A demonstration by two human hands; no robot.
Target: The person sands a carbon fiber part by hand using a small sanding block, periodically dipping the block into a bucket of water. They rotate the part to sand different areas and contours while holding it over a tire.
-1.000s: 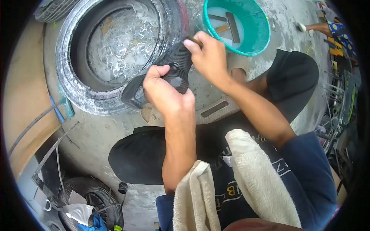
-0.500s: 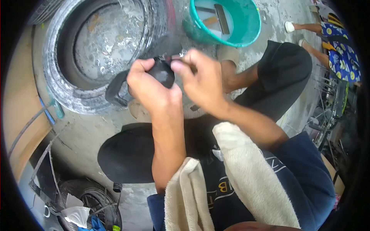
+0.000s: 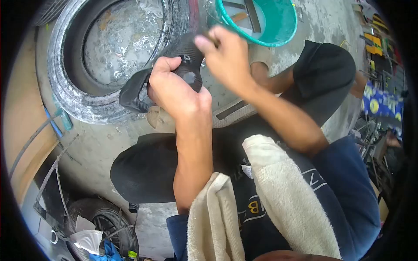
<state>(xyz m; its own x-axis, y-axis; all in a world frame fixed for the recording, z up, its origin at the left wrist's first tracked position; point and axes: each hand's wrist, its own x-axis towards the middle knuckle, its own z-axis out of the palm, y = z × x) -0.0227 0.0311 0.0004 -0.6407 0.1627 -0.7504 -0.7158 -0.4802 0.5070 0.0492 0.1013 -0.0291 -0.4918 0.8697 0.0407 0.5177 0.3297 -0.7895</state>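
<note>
A curved black part (image 3: 188, 75) with a woven, carbon-fibre-like surface and wet spots is gripped in my left hand (image 3: 178, 89), thumb on top and fingers wrapped underneath. Its wider, hollow end (image 3: 134, 92) sticks out to the left of my wrist. Over the part's upper right, my right hand (image 3: 228, 54) pinches a small dark flat piece (image 3: 210, 39) between thumb and fingers. Motion blurs that piece, and I cannot tell what kind it is.
Beyond my hands lies a tyre (image 3: 65, 93) ringing wet, sudsy floor. A green bucket (image 3: 278, 37) holds water and several flat strips. A beige towel (image 3: 287, 195) hangs over my chest. At right, a person's patterned blue clothing (image 3: 381, 102) shows near tools.
My right hand has moved up and slightly away from my left, uncovering more of the black part. The part now appears tilted further upward. The person at right has shifted lower in view.
</note>
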